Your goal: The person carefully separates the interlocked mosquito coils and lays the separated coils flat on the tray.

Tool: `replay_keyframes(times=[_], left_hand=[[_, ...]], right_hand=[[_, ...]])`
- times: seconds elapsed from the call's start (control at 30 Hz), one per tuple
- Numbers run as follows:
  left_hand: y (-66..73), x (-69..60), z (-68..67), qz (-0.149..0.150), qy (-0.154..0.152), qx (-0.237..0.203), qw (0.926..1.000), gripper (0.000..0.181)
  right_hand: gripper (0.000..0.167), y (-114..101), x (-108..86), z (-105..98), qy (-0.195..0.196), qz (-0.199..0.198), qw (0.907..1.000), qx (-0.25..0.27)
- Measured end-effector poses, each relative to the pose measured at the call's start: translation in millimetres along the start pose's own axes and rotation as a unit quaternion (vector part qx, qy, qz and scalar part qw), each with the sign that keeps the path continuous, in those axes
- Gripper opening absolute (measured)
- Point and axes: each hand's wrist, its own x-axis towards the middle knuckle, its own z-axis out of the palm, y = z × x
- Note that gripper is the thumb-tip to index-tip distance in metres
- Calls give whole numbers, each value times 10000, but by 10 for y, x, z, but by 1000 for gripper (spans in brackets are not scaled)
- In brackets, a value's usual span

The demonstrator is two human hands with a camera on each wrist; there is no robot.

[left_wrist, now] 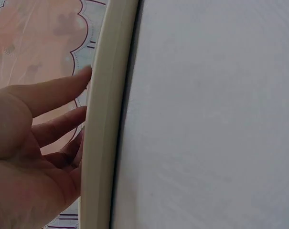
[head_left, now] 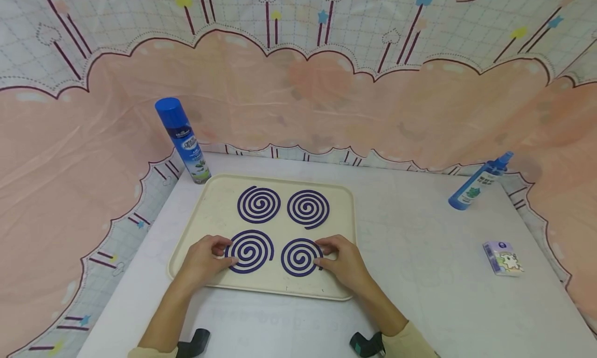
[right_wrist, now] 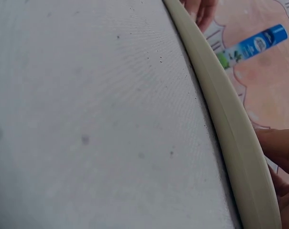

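Two dark blue mosquito coils lie at the back of a cream tray (head_left: 186, 228), a left one (head_left: 259, 205) and a right one (head_left: 308, 209). At the tray's front, my left hand (head_left: 205, 259) holds the left front coil (head_left: 252, 252) by its left edge, thumb nearer me and fingers behind. My right hand (head_left: 344, 262) holds the right front coil (head_left: 300, 257) by its right edge in the same way. In both wrist views the tray's rim (left_wrist: 103, 114) hides the coils and the fingertips' contact.
A blue spray can (head_left: 184, 140) stands at the tray's back left corner. On the right of the white table (head_left: 410, 254) are a blue pump bottle (head_left: 480, 182) and a small purple-and-white box (head_left: 503, 258). Patterned cloth (head_left: 280, 99) hangs behind the table.
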Motion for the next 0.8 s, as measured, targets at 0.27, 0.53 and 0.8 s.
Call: replay_keyframes(times=[0.27, 0.53, 0.8], left_hand=[[86, 38, 44, 305, 420, -20, 9987, 34], [387, 48, 97, 1689, 638, 186, 9834, 48], [664, 158, 194, 2904, 334, 1682, 9414, 67]], right_hand=[[35, 11, -36, -124, -236, 644, 9908, 1167], [37, 5, -65, -444, 345, -575, 9972, 317], [51, 148, 29, -711, 549, -1316, 9631, -2281]])
